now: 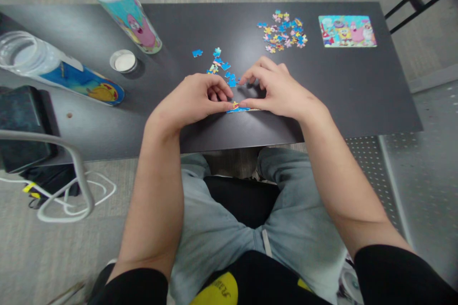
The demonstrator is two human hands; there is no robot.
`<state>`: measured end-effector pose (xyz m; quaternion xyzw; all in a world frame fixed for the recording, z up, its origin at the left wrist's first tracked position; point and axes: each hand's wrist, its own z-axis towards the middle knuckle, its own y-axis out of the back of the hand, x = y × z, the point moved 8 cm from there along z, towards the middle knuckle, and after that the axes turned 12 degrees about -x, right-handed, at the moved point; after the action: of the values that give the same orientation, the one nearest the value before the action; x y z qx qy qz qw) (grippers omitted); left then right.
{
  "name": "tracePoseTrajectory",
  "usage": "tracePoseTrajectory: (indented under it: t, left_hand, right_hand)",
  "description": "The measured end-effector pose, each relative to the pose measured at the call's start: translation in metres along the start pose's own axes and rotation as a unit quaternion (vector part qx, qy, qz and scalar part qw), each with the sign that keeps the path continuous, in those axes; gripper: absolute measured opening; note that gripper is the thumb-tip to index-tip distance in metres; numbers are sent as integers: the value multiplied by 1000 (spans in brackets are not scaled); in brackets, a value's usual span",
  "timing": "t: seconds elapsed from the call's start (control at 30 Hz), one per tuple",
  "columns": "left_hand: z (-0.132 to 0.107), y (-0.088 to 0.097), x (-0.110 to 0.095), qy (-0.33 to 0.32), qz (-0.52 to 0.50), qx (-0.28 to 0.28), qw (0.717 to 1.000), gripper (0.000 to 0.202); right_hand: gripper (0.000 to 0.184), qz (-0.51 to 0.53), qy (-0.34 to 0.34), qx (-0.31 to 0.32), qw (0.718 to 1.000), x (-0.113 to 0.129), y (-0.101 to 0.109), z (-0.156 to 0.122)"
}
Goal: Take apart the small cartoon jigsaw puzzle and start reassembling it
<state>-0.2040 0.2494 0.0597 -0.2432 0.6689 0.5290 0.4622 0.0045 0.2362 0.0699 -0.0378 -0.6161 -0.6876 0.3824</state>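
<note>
Where they meet near the front edge of the table [358, 105], the left hand [195, 100] and right hand [277, 90] each pinch the joined puzzle pieces [238, 108] between thumb and forefinger, low against the tabletop. Loose blue pieces [218, 64] lie just beyond; a mixed pile [282, 31] sits farther right.

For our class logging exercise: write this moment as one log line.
left hand: holding puzzle pieces | right hand: holding same | loose pieces: beyond hands
</note>
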Motion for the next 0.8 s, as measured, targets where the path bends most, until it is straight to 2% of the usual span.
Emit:
tracePoseTrajectory:
  t: [0.2, 0.33, 0.63, 0.8]
  left_hand:
    - [1, 0, 4, 4, -1, 13, 1000, 43]
    - [1, 1, 6, 14, 2, 0, 1000, 40]
    - [1, 2, -2, 10, 34, -21, 999, 36]
    - [7, 5, -6, 1, 55, -8, 998, 37]
  right_hand:
    - [44, -1, -2, 0, 1000, -2, 0, 1]
    - [45, 5, 0, -2, 1000, 4, 3, 2]
    - [43, 14, -8, -3, 1000, -2, 2, 2]
    - [40, 18, -10, 0, 1000, 2, 4, 2]
